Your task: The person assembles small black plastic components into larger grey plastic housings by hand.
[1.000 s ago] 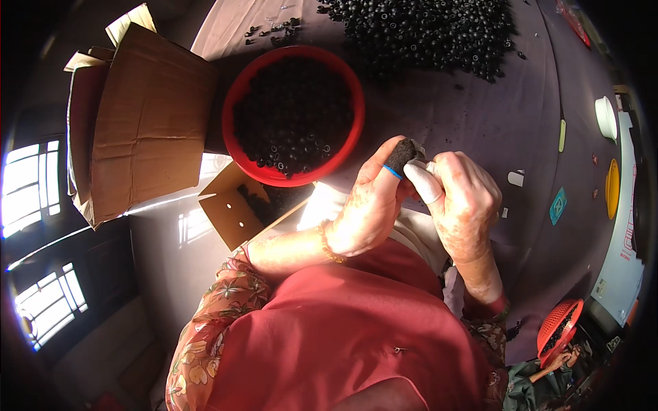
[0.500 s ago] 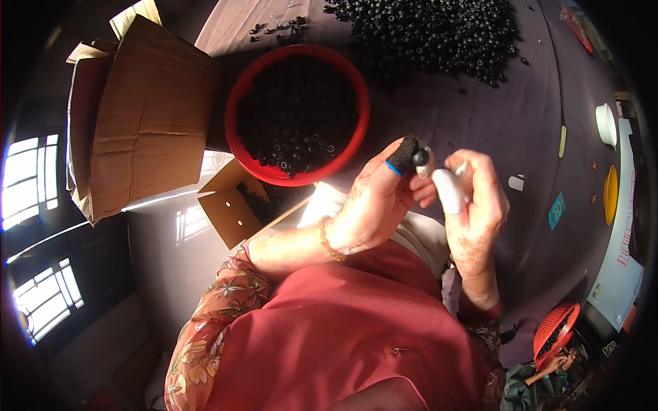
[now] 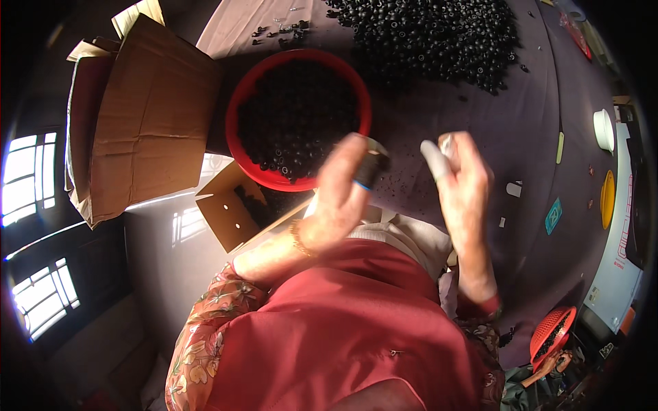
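My left hand [image 3: 341, 185] is smeared by motion just right of the red basin [image 3: 367, 103]. A black cover with a blue edge is on one of its digits, and I cannot make out whether anything is held. The basin is heaped with small round black parts [image 3: 298, 116]. Farther right, my right hand [image 3: 465, 181] is curled closed above the cloth, its thumb in a white finger cot. Something small and pale [image 3: 447, 146] shows at its fingertips, too small to name.
A large pile of black parts [image 3: 432, 41] lies at the far side of the cloth-covered table. Cardboard boxes [image 3: 154, 116] stand at left. Along the right are a white bowl [image 3: 604, 130], a yellow dish [image 3: 608, 198] and a red basket [image 3: 552, 334]. Another person's hand [image 3: 562, 361] shows beside the basket.
My hands have drawn apart. The left has moved left toward the basin, and the round black part seen at its fingertips is no longer visible. The right has shifted slightly left.
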Demonstrator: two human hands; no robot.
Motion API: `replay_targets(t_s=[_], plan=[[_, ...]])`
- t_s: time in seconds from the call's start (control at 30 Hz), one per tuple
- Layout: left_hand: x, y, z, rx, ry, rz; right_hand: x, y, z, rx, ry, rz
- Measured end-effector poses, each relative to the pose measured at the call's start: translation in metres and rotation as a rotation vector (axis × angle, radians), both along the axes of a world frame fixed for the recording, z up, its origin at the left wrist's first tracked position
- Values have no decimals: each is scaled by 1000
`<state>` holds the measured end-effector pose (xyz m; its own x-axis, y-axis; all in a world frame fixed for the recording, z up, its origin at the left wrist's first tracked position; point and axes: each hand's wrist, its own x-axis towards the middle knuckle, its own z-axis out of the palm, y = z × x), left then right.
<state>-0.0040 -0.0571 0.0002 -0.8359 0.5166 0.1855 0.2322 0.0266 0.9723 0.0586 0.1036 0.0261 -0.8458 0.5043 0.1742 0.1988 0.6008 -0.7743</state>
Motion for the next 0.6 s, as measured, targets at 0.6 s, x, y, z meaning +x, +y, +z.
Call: replay_targets(t_s=[0.6], plan=[[-44,-30,-25,-203,500,344,-103,49,-82,262,-213,101]])
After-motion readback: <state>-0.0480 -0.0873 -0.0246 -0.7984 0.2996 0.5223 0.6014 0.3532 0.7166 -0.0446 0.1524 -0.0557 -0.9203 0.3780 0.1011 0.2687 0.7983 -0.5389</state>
